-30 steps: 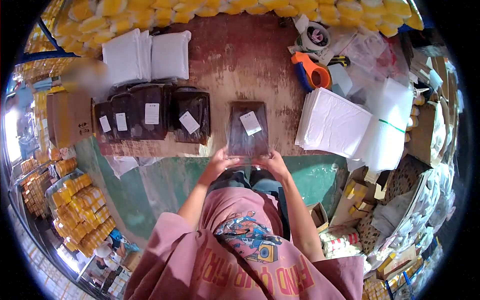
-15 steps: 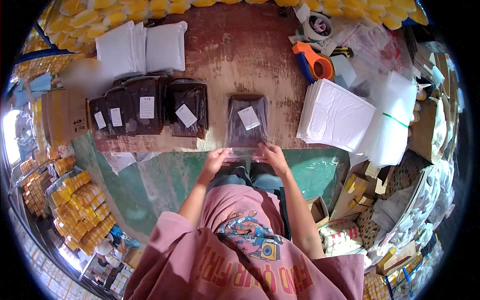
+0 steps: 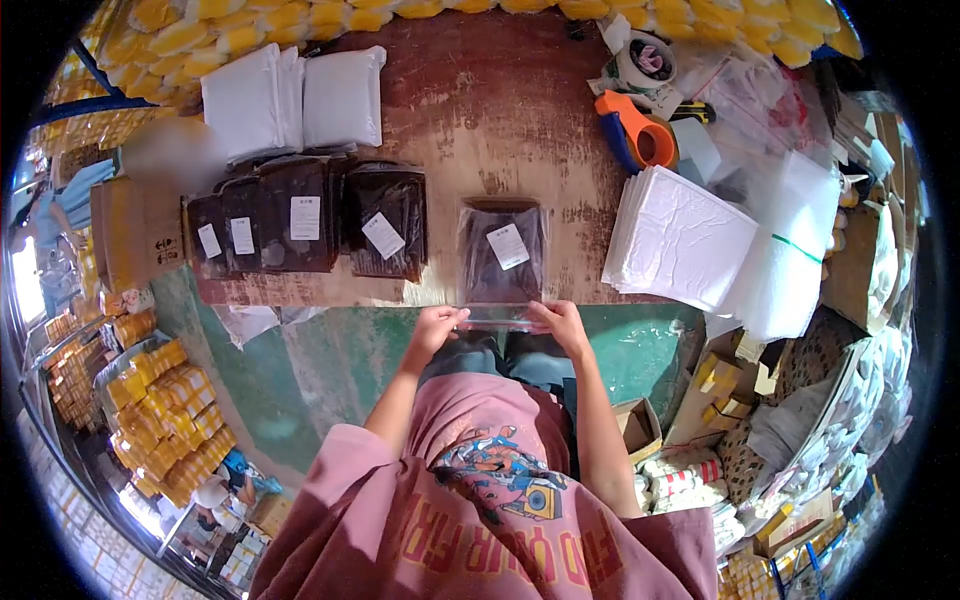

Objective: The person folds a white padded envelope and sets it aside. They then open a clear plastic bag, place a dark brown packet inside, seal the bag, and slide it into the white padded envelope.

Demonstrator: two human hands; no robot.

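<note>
A clear plastic bag (image 3: 497, 280) with a dark flat item inside and a white label (image 3: 507, 247) lies at the table's front edge. Its loose end reaches out over the edge toward my body. My left hand (image 3: 437, 330) pinches the left corner of that end, and my right hand (image 3: 561, 326) pinches the right corner. Between them the film is stretched in a narrow band. Left of it lie a similar dark labelled pack (image 3: 384, 222) and a row of several more dark packs (image 3: 290, 225).
White packs (image 3: 342, 98) lie at the back left of the wooden table (image 3: 480, 110). On the right are a white stack (image 3: 682, 240), clear bags with a green band (image 3: 785, 250), an orange tape dispenser (image 3: 650, 140) and a tape roll (image 3: 645, 62). Yellow-and-white bundles line the far edge.
The band of film between my hands looks flatter and straighter than before. Both hands keep their hold on the bag's corners, and the whole view has shifted slightly.
</note>
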